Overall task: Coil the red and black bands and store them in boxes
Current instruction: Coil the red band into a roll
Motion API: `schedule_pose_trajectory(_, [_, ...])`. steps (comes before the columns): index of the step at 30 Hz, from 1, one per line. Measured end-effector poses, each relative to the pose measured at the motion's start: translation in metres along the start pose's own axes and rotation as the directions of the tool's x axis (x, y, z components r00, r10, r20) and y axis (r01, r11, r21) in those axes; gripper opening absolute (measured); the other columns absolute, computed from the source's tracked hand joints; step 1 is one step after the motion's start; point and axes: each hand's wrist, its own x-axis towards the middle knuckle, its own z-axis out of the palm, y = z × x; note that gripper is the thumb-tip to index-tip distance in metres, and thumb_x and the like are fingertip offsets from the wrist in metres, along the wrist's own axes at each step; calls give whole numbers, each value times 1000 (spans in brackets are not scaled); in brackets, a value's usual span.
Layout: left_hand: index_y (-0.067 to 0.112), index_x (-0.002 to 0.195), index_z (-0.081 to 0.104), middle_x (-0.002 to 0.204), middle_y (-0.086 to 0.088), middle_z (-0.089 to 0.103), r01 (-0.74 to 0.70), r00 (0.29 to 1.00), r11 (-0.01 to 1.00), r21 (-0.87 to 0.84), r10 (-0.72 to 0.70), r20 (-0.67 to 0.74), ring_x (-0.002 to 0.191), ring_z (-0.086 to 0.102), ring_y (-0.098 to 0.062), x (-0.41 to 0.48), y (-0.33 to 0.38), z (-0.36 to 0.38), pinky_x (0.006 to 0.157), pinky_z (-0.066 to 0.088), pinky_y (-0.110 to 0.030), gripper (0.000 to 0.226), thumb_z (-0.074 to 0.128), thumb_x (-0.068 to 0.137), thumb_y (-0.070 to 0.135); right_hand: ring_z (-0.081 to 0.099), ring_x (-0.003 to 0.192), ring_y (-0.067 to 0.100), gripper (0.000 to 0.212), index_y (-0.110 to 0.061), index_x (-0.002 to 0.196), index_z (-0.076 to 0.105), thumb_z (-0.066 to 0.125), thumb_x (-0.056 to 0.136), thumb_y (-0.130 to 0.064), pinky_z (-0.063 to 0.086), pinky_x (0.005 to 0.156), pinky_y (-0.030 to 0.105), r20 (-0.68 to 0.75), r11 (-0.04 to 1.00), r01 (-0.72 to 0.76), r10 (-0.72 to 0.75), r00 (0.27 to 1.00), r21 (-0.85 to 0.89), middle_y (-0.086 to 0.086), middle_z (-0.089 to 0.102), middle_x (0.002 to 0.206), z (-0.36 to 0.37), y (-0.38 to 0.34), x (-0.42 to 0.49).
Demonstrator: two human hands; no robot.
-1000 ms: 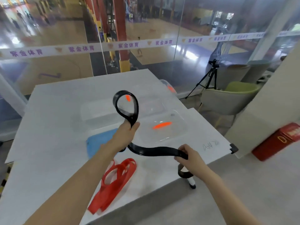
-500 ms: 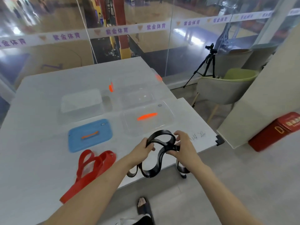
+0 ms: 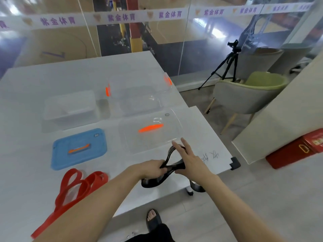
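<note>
The black band [image 3: 168, 167] is twisted into loops over the near right corner of the white table [image 3: 35, 172]. My left hand [image 3: 152, 169] grips it where the loops cross. My right hand [image 3: 189, 158] lies over the upper loop with its fingers straight, and its thumb pinches the band against the palm. One end of the band hangs below the table edge. The red band [image 3: 78, 186] lies loose on the table to the left, under my left forearm. Two clear boxes stand further back: one on the left [image 3: 70, 105], one on the right [image 3: 139, 96] with orange latches.
A blue lid [image 3: 78, 149] and a clear lid with an orange handle [image 3: 150, 130] lie in front of the boxes. Right of the table are a green-and-grey chair [image 3: 248, 95], a tripod [image 3: 225, 67] and a red box on the floor [image 3: 297, 147]. A glass wall runs behind the table.
The black band came down from held high and stretched out to bunched loops at the table's near corner. My hands moved close together, and my right hand's fingers have straightened.
</note>
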Motion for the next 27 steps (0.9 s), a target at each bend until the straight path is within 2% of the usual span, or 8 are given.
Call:
schedule_pose_trajectory(4, [20,113,56,111,-6,66,-9,1000,1000,-18,10,21,104,63,-33,32,-3,0,94,50,-46,36,48,96,51,69,83,25,84,-52,153,25,73,84,-46,56,73,39,56,995,-50,55,997,-80,-7,43,147,-2,20,25])
schedule_pose_trajectory(8, [27,141,36,130,1,52,61,982,998,1,-59,-180,104,63,-26,53,-10,14,88,53,-43,86,63,74,74,69,95,25,64,-48,144,39,67,87,-52,55,79,38,126,993,-108,114,985,-55,-6,57,130,3,39,43])
schedule_pose_trajectory(12, [37,159,-2,149,-2,42,123,973,986,110,-98,-207,119,61,-27,71,-12,33,91,53,-42,124,71,67,77,65,108,19,52,-48,134,48,66,86,-55,55,87,38,239,986,-159,140,961,59,-8,61,121,21,61,62])
schedule_pose_trajectory(15, [31,160,3,141,-4,50,166,955,986,22,-155,-254,117,62,-27,89,-15,40,91,54,-42,115,74,76,63,65,91,17,48,-47,129,51,66,84,-58,56,87,38,294,983,-157,122,948,96,-10,60,119,34,76,81])
schedule_pose_trajectory(20, [23,123,42,102,-1,68,167,910,958,-234,-241,-338,86,66,-22,116,-28,31,77,55,-38,39,63,96,42,65,104,20,46,-47,129,51,64,87,-59,54,89,38,360,991,-109,76,930,73,-8,61,124,42,96,123])
schedule_pose_trajectory(22, [25,121,48,108,-1,68,174,906,955,-240,-251,-341,95,65,-23,125,-37,29,83,54,-42,30,60,98,40,65,113,24,55,-44,141,45,64,91,-55,53,90,39,374,997,-70,53,926,33,-5,54,140,50,101,141])
schedule_pose_trajectory(24, [32,138,46,127,-1,61,225,895,964,-141,-262,-360,115,59,-27,130,-52,35,96,50,-44,39,55,100,36,64,120,32,70,-42,156,31,64,95,-45,54,93,42,401,999,-43,50,915,-27,1,31,164,62,106,153])
schedule_pose_trajectory(27, [32,160,22,154,-1,39,346,880,938,-14,-329,-343,138,40,-26,128,-65,50,117,30,-45,61,44,104,26,50,136,41,81,-38,163,17,62,97,-28,53,101,47,426,995,-25,65,903,-98,7,2,175,77,111,158])
